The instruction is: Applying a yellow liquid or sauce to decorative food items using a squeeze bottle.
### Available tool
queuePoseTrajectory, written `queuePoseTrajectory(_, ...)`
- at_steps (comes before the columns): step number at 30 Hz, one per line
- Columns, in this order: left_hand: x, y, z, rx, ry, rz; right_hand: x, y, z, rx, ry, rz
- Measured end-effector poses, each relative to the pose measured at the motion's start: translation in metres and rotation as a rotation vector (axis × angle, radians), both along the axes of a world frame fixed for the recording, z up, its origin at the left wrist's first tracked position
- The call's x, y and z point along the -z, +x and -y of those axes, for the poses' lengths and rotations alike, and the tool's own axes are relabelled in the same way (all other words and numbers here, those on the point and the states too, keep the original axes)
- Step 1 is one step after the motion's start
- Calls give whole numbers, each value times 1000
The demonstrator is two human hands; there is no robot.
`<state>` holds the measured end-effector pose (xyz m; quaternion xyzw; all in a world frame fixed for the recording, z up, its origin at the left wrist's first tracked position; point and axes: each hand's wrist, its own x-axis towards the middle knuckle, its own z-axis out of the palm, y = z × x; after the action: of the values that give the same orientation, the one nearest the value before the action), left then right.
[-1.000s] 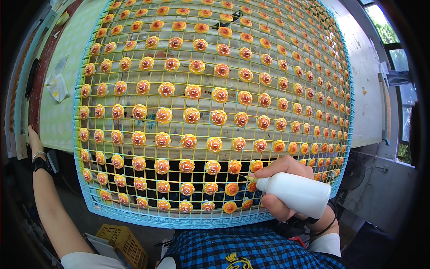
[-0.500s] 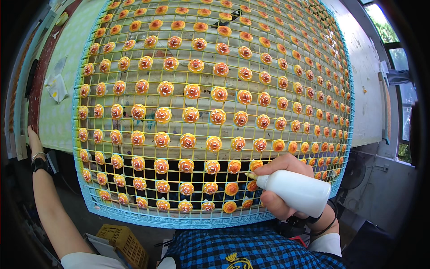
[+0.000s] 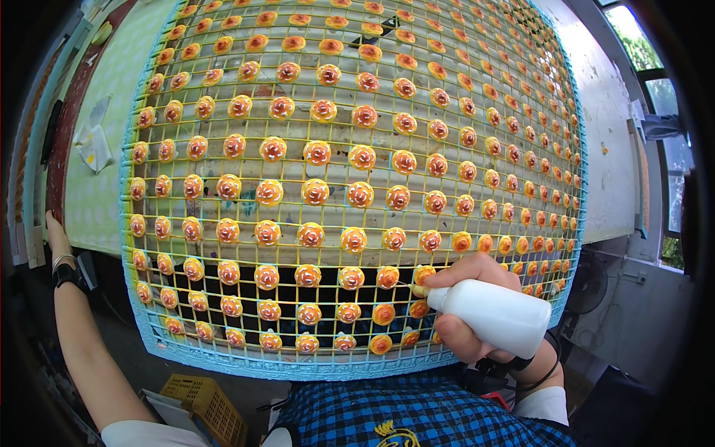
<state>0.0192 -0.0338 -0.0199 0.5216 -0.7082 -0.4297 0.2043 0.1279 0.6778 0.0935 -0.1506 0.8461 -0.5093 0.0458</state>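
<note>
My right hand (image 3: 477,305) is closed around a white squeeze bottle (image 3: 495,316), tilted so that its thin tip points left. The tip is beside a small orange-and-yellow rose-shaped piece (image 3: 387,277). Many such pieces sit in rows on a wire grid rack (image 3: 289,257) with yellow wires and a light blue frame. Pieces on the left and middle carry white strokes, such as one rose-shaped piece (image 3: 267,277); several near the bottle, like another plain piece (image 3: 380,344), show none. Far left, my left hand (image 3: 58,240) reaches to the table's reddish edge; its fingers are mostly hidden.
The rack lies over a table with a pale green cover (image 3: 93,201) on the left, holding a crumpled white wrapper (image 3: 94,147). A yellow plastic crate (image 3: 205,406) stands below at the lower left. At the right are a fan (image 3: 588,287) and a window (image 3: 659,97).
The rack and its pieces appear slightly further left in view. The bottle's tip stays near the same piece, and my left hand has not visibly moved.
</note>
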Motion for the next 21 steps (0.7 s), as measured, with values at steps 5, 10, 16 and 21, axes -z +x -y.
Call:
queuePoseTrajectory(5,1,-4,-12,4,32,-15,1,-2,0,6,44,-44)
queuePoseTrajectory(10,-2,1,-4,30,14,-31,0,-1,0,8,22,-38)
queuePoseTrajectory(16,11,-6,-3,53,39,-52,3,-3,0,0,59,-79)
queuePoseTrajectory(21,4,10,36,125,-155,-63,0,-1,-1,-24,40,-98)
